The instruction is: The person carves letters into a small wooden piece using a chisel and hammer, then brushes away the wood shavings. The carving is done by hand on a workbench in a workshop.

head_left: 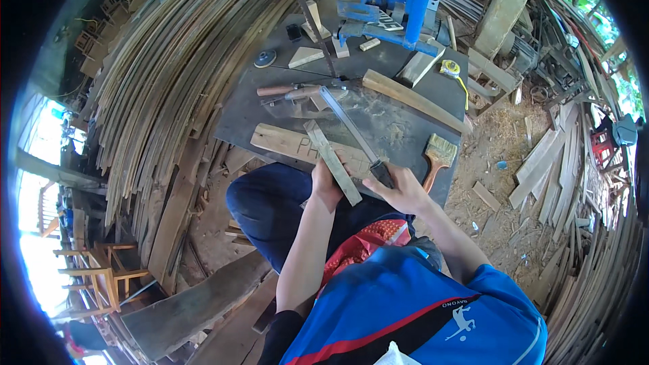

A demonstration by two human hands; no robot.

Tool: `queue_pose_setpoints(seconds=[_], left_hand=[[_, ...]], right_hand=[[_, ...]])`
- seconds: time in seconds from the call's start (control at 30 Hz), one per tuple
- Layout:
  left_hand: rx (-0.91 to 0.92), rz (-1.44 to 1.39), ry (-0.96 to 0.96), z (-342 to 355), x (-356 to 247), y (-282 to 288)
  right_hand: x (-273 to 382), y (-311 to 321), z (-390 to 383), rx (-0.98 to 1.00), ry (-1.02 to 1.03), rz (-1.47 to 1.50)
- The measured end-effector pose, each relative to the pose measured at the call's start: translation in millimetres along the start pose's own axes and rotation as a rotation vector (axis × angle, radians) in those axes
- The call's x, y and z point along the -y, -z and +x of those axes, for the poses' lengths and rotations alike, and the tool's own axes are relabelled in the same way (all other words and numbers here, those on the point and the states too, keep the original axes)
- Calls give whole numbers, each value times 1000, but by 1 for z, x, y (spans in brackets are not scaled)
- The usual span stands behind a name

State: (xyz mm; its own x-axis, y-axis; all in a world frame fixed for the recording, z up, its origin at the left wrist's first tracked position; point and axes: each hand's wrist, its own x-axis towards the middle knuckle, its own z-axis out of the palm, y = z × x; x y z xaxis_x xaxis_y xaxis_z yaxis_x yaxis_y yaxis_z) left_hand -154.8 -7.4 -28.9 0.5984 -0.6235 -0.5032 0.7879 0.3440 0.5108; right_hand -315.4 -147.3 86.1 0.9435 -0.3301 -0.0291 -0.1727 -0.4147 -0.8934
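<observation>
My left hand (327, 182) is closed around a short narrow strip of wood (332, 160), held at a slant above the table. In my right hand (403, 189) is the black handle of a long, flat metal-bladed tool (351, 126), which may be a file or a square. Its blade points away and to the left, and its far end lies near the wooden-handled tools on the table. Beneath both hands lies a wooden board (280, 140) with lettering on it, along the near table edge. A paintbrush (441, 153) with a wooden handle rests just right of my right hand.
The dark table (236, 111) carries a long wooden bar (409, 99), a yellow tape measure (449, 67), a round disc (265, 59) and wood offcuts. A blue machine (419, 7) stands at its far side. Stacked planks (169, 61) fill the left; scrap wood (541, 162) lies right.
</observation>
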Motion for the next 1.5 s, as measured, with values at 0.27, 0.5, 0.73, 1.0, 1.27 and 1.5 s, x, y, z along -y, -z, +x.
queue_pose_setpoints(seconds=[0.27,0.5,0.73,1.0,1.27,1.5], left_hand=[[441,29,200,-10,18,-34],[630,-251,809,-41,22,-29],[615,-14,655,-49,19,-17],[-180,1772,-437,-29,-76,-53],[-272,2047,-560,15,-112,-59],[-64,1832,-1154,2,-101,-64]], right_hand=[[-15,-5,16,-51,-34,275],[-7,15,54,122,-49,139],[-61,14,69,562,-101,463],[-59,31,77,284,-198,624],[-59,12,75,166,-351,448],[-46,9,70,127,-412,364]])
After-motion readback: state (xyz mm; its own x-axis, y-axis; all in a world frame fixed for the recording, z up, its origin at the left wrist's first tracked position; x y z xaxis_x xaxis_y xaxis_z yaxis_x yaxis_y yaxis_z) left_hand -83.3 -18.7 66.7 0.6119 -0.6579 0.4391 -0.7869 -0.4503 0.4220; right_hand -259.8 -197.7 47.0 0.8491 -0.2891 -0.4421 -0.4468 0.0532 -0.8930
